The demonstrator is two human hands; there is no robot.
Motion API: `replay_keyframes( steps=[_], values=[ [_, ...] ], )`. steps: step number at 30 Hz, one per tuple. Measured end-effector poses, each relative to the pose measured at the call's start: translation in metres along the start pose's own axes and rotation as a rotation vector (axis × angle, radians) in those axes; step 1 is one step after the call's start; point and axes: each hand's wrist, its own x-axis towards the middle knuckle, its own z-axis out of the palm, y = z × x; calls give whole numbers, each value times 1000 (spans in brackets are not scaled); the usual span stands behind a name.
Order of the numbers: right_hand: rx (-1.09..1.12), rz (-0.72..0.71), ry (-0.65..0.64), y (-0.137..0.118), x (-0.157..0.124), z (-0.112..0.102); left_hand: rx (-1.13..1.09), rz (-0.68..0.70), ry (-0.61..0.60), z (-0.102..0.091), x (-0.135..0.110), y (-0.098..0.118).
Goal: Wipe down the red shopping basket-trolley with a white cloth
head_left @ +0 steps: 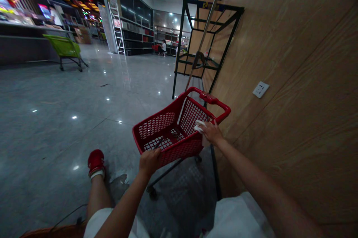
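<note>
I have a single view, from the head camera, facing forward and down along both arms. It is rolled, so the floor point(56, 118) slopes and the wall point(293, 44) leans in on the right. The left hand point(149, 160), right hand point(212, 132) and cart point(167, 133) sit near, low in the middle; the shelves point(137, 25) lie far off behind.

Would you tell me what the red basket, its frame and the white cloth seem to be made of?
The basket: likely moulded plastic, glossy red, with lattice walls. The frame: probably dark painted metal, thin tubes. The cloth: apparently soft white fabric or paper, crumpled under the right hand.
</note>
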Motion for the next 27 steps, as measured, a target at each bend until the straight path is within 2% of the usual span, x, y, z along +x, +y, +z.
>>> replay_keyframes(
  steps=[1, 3, 6, 9, 11, 13, 15, 18, 20, 21, 23, 27],
  values=[
    [-12, 35, 3, 4, 2, -2, -10, -13, 0, -1, 2, 1],
    [-19, 74, 2, -9, 5, -1, -39, -59, -2, -6, 10, 6],
    [1, 56, -26, -59, 10, 12, -131, -50, -46, -13, 26, 29],
    [15, -46, -49, -106, 10, 20, -140, 5, -48, -15, 37, 58],
    [21, -178, -63, -114, 9, 17, -76, -7, 16, -11, 38, 69],
    [24, -279, -97, -98, 7, 5, -24, 31, 63, -5, 35, 69],
    [6, -251, -128, -65, 5, -12, -2, 90, 74, 0, 31, 62],
    [-64, -15, -112, -12, 5, -34, -3, 101, 73, 6, 28, 53],
    [-101, 157, -94, 3, 6, -40, -14, 83, 78, 7, 29, 53],
    [-108, 214, -97, 0, 8, -39, -19, 74, 80, 8, 30, 55],
    [-85, 240, -133, -26, 11, -31, -27, 61, 87, 9, 31, 59],
    [50, 92, -175, -112, 16, -7, -22, 58, 105, 11, 32, 59]
  ],
)
